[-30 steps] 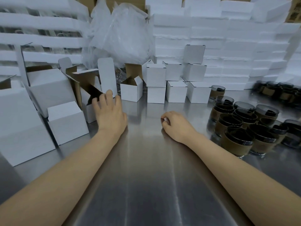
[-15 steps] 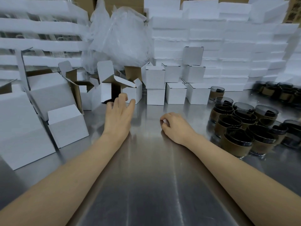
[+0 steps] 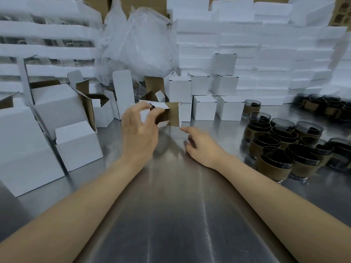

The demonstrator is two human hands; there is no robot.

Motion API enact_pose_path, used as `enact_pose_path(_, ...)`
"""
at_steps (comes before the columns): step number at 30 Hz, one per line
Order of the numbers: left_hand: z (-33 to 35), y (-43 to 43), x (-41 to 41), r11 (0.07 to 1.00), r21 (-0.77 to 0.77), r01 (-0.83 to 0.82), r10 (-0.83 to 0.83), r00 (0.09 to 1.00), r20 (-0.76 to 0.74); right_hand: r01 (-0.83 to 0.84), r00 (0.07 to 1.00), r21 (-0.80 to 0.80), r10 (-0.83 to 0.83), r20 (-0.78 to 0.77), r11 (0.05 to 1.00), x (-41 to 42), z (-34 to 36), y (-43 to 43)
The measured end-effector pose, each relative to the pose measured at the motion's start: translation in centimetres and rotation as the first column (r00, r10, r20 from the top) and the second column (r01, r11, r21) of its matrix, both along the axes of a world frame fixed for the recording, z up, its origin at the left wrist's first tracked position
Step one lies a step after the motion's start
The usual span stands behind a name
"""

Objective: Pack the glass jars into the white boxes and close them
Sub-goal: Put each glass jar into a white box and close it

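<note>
The right hand (image 3: 204,149) rests near the middle of the steel table (image 3: 171,215), its grip released and fingers loose. Its index fingertip is just beside a brown flap of the open white box (image 3: 167,114). The left hand (image 3: 139,133) has its grip clasped on that box, thumb and fingers pinching its top, with the box's mouth turned rightward. Glass jars (image 3: 275,149) with brown sleeves cluster toward the right edge. More open boxes (image 3: 76,143) crowd the left edge. Closed white boxes (image 3: 205,109) are stacked along the far edge, in front of a plastic bag (image 3: 140,48) and foam slabs (image 3: 266,54).
</note>
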State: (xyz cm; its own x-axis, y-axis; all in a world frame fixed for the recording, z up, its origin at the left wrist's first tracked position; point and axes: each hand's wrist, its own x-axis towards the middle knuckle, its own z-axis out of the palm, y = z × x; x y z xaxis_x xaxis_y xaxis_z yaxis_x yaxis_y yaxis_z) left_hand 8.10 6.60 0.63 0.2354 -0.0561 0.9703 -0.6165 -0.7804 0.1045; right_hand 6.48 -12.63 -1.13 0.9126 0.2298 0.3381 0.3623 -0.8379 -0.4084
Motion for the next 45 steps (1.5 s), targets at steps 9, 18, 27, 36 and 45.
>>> enact_pose_path(9, -1.5, 1.8, 2.3, 0.981, 0.193, -0.038, 0.156, 0.746, -0.647, -0.013, 1.000, -0.020, 0.013, 0.021, 1.000, 0.1, 0.0, 0.0)
enact_pose_path(18, -1.7, 1.6, 2.5, 0.990, 0.137, 0.032, 0.071, 0.725, -0.685, 0.135, 0.985, -0.218, -0.155, -0.077, 0.967, 2.6, 0.1, -0.6)
enact_pose_path(27, -1.7, 1.4, 2.4, 0.995, 0.091, 0.043, 0.019, 0.805, -0.593, 0.026, 0.969, 0.010, -0.028, 0.245, 1.000, 1.4, 0.6, -0.1)
enact_pose_path(36, -1.1, 1.2, 1.9, 0.976, -0.155, 0.153, -0.212, 0.832, -0.513, -0.281, 0.696, 0.026, 0.186, 0.693, 0.959, -0.1, 1.4, 1.8)
enact_pose_path(45, -1.2, 1.7, 1.9, 0.994, -0.095, 0.055, -0.092, 0.889, -0.449, -0.229, 0.913, 0.220, 0.131, 0.387, 0.948, 0.1, 1.0, 1.2)
